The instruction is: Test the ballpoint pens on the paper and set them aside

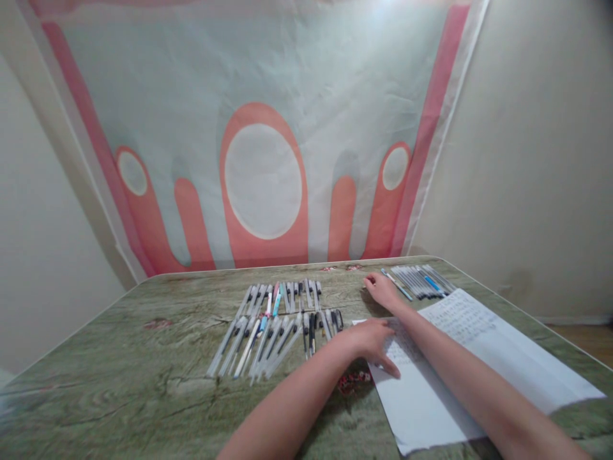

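My left hand lies on the left edge of a white sheet of paper with handwriting on it, thumb and fingers apart. Past the paper's far edge, my right hand hovers over or rests on the table, its fingers curled together. Whatever those fingers hold, if anything, is too small to make out. Just right of that hand lies a pen, beside a row of clear pens with one blue pen among them. My right forearm crosses above the paper and hides part of it.
Two rows of capped pens lie left of my hands: a far row and a near row. The wood-grain table meets a wall hanging with pink shapes behind it. Plain walls stand on both sides.
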Motion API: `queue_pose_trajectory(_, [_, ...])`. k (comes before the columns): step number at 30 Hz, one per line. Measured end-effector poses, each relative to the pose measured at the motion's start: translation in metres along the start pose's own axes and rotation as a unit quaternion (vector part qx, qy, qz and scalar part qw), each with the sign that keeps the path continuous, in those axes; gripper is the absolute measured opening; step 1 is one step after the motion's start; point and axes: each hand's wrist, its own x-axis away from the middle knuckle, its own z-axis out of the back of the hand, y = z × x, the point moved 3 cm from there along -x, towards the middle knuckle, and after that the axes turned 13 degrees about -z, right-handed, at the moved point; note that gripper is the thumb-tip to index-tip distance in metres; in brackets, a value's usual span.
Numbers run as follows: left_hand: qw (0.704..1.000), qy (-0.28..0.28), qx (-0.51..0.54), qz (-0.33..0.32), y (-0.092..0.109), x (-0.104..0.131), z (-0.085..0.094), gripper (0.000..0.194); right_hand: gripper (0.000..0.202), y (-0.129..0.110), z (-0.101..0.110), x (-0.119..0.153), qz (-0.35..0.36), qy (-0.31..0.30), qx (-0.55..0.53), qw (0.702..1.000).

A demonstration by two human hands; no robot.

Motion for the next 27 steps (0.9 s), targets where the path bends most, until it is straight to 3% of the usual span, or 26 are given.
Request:
queue_pose_trajectory(3, [1.000,0.025,0.003,-0.004,-0.009,0.005,0.014,0.064,0.027,0.000,-0.009,0.005,0.009,0.020,-0.039,0.999])
queue_pose_trajectory(7, [0.988,0.109,-0.004,0.110,-0.033,0.028,0.052,0.035,0.024,0.003,-0.009,0.010,0.021,0.013,-0.058,0.998])
queue_pose_trajectory(11, [0.968,0.063,-0.047,0.239,-0.046,0.057,0.072,0.021,0.021,0.002,-0.006,0.013,0.042,-0.015,-0.062,0.997])
queue_pose_trajectory(17, [0.931,0.047,-0.069,0.355,-0.045,0.079,0.061,0.018,0.020,-0.020,0.002,0.028,0.115,-0.121,-0.092,0.982])
queue_pose_trajectory(21, [0.918,0.069,-0.075,0.384,-0.043,0.079,0.057,0.025,0.022,-0.044,0.009,0.043,0.201,-0.232,-0.134,0.942])
queue_pose_trajectory(27, [0.918,0.057,-0.079,0.385,-0.044,0.077,0.052,0.036,0.029,-0.069,0.013,0.063,0.308,-0.324,-0.162,0.880])
